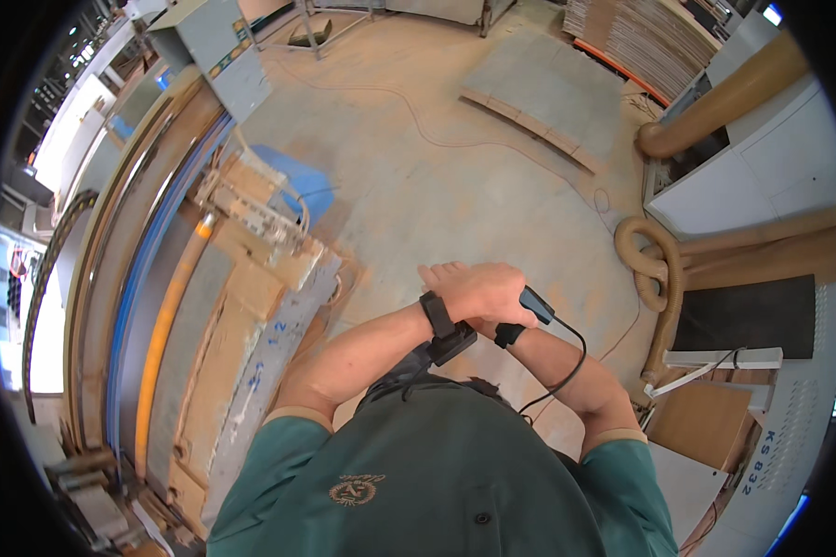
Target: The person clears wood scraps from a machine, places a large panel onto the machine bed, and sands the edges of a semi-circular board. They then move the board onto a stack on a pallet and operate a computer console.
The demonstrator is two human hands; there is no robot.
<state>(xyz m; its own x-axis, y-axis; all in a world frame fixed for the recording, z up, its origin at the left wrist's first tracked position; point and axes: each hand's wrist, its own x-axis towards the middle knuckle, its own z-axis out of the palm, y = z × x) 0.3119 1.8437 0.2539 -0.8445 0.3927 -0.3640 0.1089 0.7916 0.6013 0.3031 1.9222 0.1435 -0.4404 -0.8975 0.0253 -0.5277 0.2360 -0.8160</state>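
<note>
My left hand crosses over my right wrist, its fingers curled round a small black wrist device with a cable. My right hand is mostly hidden beneath it; only stretched fingertips show at the far left side. A black strap circles my right wrist. Around my left wrist sits another black band, and a second dark device hangs below it. The black cable loops from the device down toward my chest.
A long machine bed with an orange-yellow tube and blue bag stands left. Right are a thick brown hose and white cabinet. A thin red cord crosses the floor toward a flat board and stacked cardboard.
</note>
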